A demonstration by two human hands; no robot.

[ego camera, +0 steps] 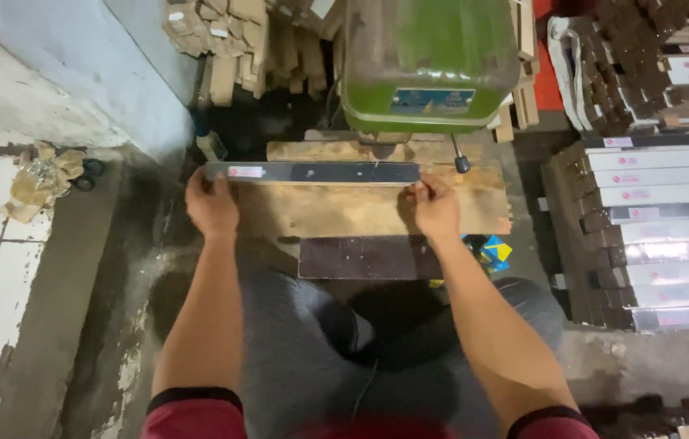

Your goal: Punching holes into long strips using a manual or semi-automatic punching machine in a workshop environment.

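We hold the dark strip (312, 172) under the green drill press (430, 61).
Left hand (212, 205) and right hand (436, 207) grip its ends on the wooden board (361, 207) below the press; next we judge alignment matters.

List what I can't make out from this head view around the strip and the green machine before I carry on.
- Drill tip: hidden under the green machine housing.
- Holes in the dark strip: too small to count.
- Left hand and right hand fingertips: hidden, curled over the strip's ends.
- Stacked strips on the right: cut off by the frame edge.
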